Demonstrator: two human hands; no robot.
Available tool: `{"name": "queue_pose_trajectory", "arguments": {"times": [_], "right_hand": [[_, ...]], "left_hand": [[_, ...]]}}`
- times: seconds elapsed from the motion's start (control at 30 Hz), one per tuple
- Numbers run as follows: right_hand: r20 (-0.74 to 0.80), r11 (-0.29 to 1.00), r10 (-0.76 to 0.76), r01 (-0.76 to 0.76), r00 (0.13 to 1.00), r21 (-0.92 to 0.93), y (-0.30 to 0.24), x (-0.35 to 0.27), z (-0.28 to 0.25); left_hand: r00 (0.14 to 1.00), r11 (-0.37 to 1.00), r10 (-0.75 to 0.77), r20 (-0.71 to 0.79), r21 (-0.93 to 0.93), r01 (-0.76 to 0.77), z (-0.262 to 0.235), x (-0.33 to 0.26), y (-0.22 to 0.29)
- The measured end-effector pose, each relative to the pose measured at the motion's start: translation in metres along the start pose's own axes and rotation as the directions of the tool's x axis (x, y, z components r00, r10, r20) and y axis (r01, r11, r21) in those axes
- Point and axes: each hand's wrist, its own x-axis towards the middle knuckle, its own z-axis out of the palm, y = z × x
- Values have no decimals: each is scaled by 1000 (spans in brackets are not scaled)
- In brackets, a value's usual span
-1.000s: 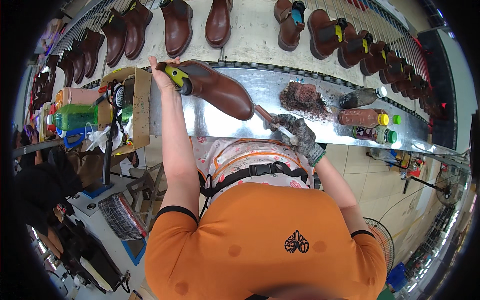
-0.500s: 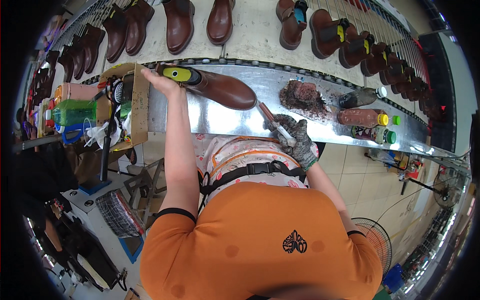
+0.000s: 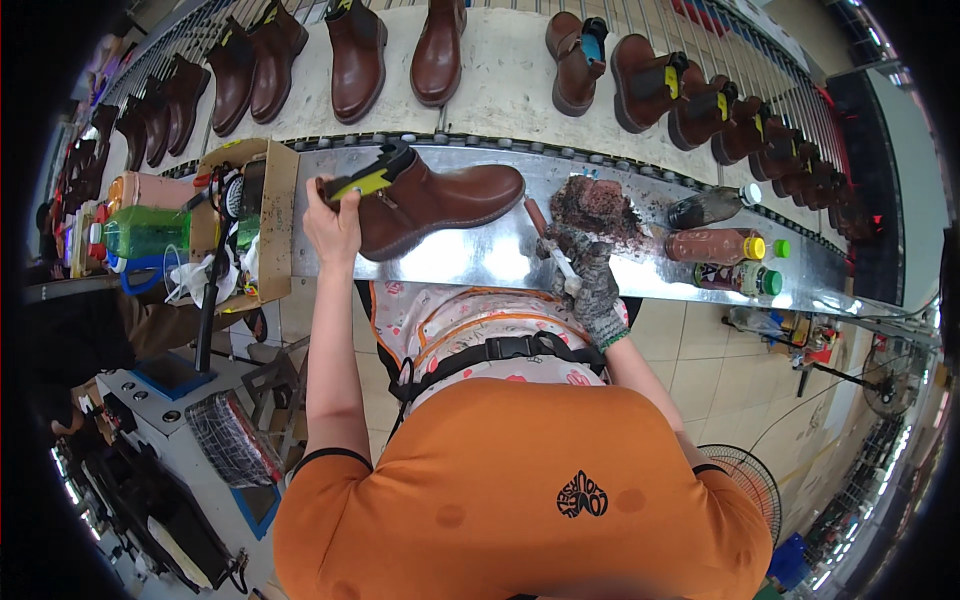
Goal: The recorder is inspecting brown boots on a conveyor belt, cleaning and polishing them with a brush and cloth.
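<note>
Lying on its side on the shiny metal table (image 3: 480, 262), a brown ankle boot (image 3: 440, 205) points its toe to the right, with a yellow-green last (image 3: 362, 182) showing in its opening at the left. Beyond the table runs a pale conveyor belt (image 3: 495, 85) carrying a row of similar brown boots (image 3: 440, 55), some with yellow or blue lasts inside. Just left of the boot stands an open cardboard box (image 3: 275, 215) holding black tools, and farther left sit a green plastic bottle (image 3: 145, 232) and other containers. To the right of the boot's toe lies a dark brown, crumbly sponge block (image 3: 592, 205), and past it 3 bottles (image 3: 720, 245) lie on their sides, with yellow and green caps.

The bare left hand (image 3: 332, 225) closes its grip around the boot's heel and opening, fingers wrapped over the top edge beside the last. The right hand (image 3: 590, 280), in a speckled grey work glove, closes its grip on a thin brush (image 3: 550, 245) whose reddish handle end slants up toward the boot's toe; the brush stands just clear of the boot, between it and the sponge block.
</note>
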Motion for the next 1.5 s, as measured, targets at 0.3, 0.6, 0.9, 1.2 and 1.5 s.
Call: {"name": "queue_pose_trajectory", "arguments": {"times": [0.3, 0.6, 0.9, 1.2, 1.5], "right_hand": [[54, 770, -236, 221, 970, -599, -11, 21, 10], [206, 729, -275, 344, 939, -592, -25, 13, 26], [315, 891, -11, 152, 949, -427, -34, 7, 5], [305, 937, 228, -122, 925, -328, -51, -12, -25], [323, 829, 173, 39, 930, -557, -81, -46, -19]], "left_hand": [[933, 956, -292, 210, 40, 290, -17, -47, 79], [624, 546, -574, 530, -320, 774, -16, -91, 96], [382, 213, -622, 684, -322, 923, -10, -115, 106], [395, 197, -593, 701, -349, 916, 0, -118, 125], [347, 161, -561, 751, -313, 936, 8, -107, 145]]}}
